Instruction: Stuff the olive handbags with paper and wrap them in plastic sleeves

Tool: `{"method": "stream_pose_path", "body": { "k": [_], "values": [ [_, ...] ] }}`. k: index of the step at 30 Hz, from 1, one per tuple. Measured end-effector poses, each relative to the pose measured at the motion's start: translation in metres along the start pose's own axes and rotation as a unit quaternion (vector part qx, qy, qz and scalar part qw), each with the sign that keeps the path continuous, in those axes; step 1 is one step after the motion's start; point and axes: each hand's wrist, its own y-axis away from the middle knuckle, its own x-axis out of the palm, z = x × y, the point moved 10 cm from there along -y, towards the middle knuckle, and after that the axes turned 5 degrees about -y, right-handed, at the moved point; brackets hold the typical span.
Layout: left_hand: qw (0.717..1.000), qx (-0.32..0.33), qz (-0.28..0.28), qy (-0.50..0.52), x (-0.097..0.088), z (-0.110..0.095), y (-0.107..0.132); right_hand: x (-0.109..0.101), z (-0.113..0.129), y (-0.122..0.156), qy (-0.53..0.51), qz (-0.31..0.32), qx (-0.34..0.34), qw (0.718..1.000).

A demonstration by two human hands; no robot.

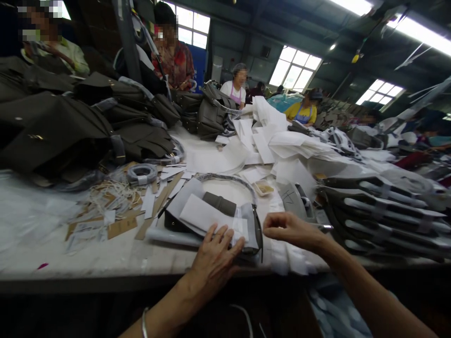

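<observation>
Head view: one dark bag [174,224], near-centre on counter [165,263]; handle [229,177] sleeved, white paper [200,213] laid over, wrapping apparently unfinished. Left hand [216,253]: spread on paper. Right hand [294,230]: curled, just right, grip unclear.

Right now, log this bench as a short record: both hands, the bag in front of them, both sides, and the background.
Left hand: palm down, fingers resting on white paper
Right hand: raised beside the bag's right end, fingers curled; cannot tell if it holds anything
Bag: dark, lying on the table, partly covered by the paper
Left side: loose strings, a wrapped coil, heaped dark bags
Right side: stacked dark pieces with pale wrapping
Background: several co-workers
</observation>
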Motion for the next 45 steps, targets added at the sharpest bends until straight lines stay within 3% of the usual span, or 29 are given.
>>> {"method": "stream_pose_path", "body": {
  "k": [3, 8, 11, 17, 22, 24, 27, 31, 34, 38, 42, 45],
  "values": [
    [1.0, 0.0, 0.004, 0.003, 0.001, -0.001, 0.0, 0.045, 0.037, -0.042, 0.103, 0.13, -0.014, 0.986],
    [1.0, -0.003, 0.012, 0.011, 0.004, -0.001, 0.001, 0.081, 0.042, -0.077, 0.312, 0.238, 0.006, 0.92],
    [1.0, -0.003, 0.02, 0.013, 0.005, 0.0, 0.001, 0.091, 0.042, -0.085, 0.369, 0.265, 0.025, 0.891],
    [0.998, -0.002, 0.056, 0.014, 0.008, 0.001, 0.001, 0.099, 0.038, -0.095, 0.402, 0.308, 0.046, 0.861],
    [0.998, -0.004, 0.068, 0.008, 0.013, 0.001, 0.001, 0.102, 0.036, -0.105, 0.518, 0.302, 0.003, 0.8],
    [0.998, -0.003, 0.066, 0.008, 0.014, 0.001, 0.001, 0.103, 0.035, -0.107, 0.535, 0.302, -0.004, 0.789],
    [0.998, -0.001, 0.058, 0.003, 0.013, 0.001, 0.002, 0.09, 0.036, -0.109, 0.517, 0.281, 0.002, 0.808],
    [0.999, -0.001, 0.046, -0.003, 0.01, 0.0, 0.003, 0.054, 0.047, -0.103, 0.405, 0.225, -0.005, 0.886],
    [0.999, 0.0, 0.045, -0.004, 0.01, -0.001, 0.003, 0.042, 0.055, -0.091, 0.329, 0.213, -0.017, 0.92],
    [0.999, 0.001, 0.054, -0.007, 0.011, -0.001, 0.004, 0.069, 0.048, -0.075, 0.313, 0.287, 0.003, 0.906],
    [0.999, 0.005, 0.053, -0.005, 0.011, -0.002, 0.005, 0.092, 0.032, -0.08, 0.362, 0.318, 0.043, 0.875],
    [0.999, 0.0, 0.048, -0.003, 0.01, -0.001, 0.004, 0.098, 0.023, -0.086, 0.372, 0.34, 0.073, 0.861]
  ]
}}
